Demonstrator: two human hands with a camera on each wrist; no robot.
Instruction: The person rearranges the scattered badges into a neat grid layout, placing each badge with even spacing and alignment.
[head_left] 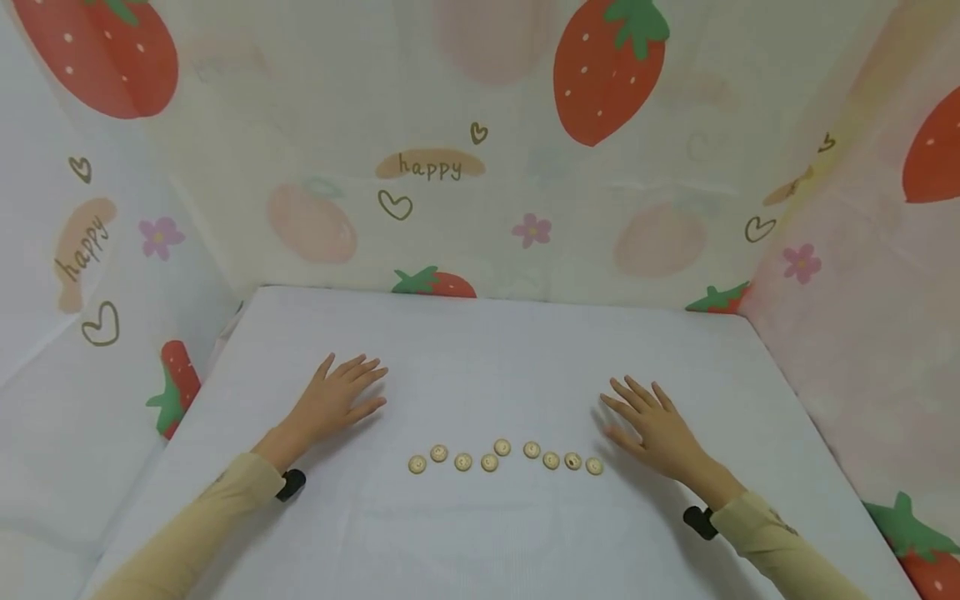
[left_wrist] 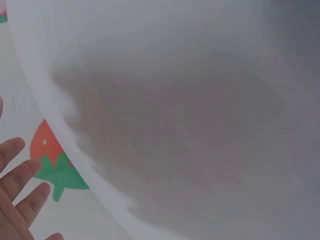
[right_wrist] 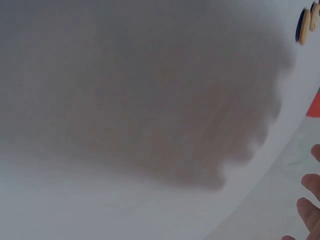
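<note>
Several small round tan discs [head_left: 462, 462] with faint marks on top lie in a wavy row across the middle of the white table. One disc [head_left: 573, 461] shows a dark spot. My left hand [head_left: 339, 402] hovers left of the row, palm down with fingers spread, holding nothing. On the opposite side, my right hand [head_left: 660, 429] is held over the cloth beside the row's right end, its fingers apart and also holding nothing. The right wrist view catches two discs [right_wrist: 305, 26] edge-on at its upper right corner; what they are made of I cannot tell.
A white cloth [head_left: 480, 542] covers the table. Strawberry-printed fabric walls [head_left: 322, 133] enclose it at the back and both sides. Each wrist carries a small black device, one under the left sleeve cuff [head_left: 291, 484], one by the right [head_left: 701, 522].
</note>
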